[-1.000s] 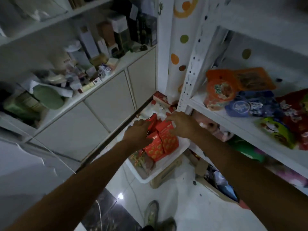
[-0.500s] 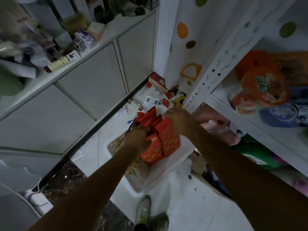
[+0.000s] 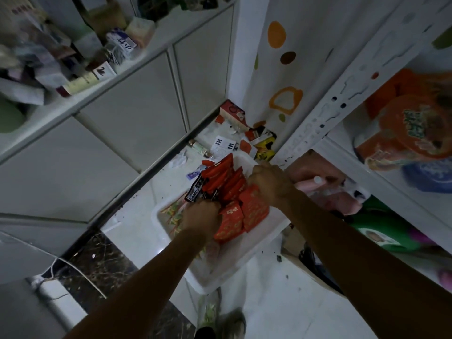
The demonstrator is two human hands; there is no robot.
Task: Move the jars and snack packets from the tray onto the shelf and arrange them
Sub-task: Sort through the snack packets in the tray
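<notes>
In the frame's centre our left hand (image 3: 201,217) and right hand (image 3: 270,182) clutch red foil snack packets (image 3: 231,189) over the white plastic tray (image 3: 220,272); the slick loose bundle could spill

This looks like a cramped home storeroom. A white slotted metal shelf (image 3: 342,113) holds snack packets (image 3: 411,123), a cluttered ledge (image 3: 137,62) tops white cabinets (image 3: 127,118), and boxes (image 3: 232,113) litter the tiled floor (image 3: 269,302).
</notes>
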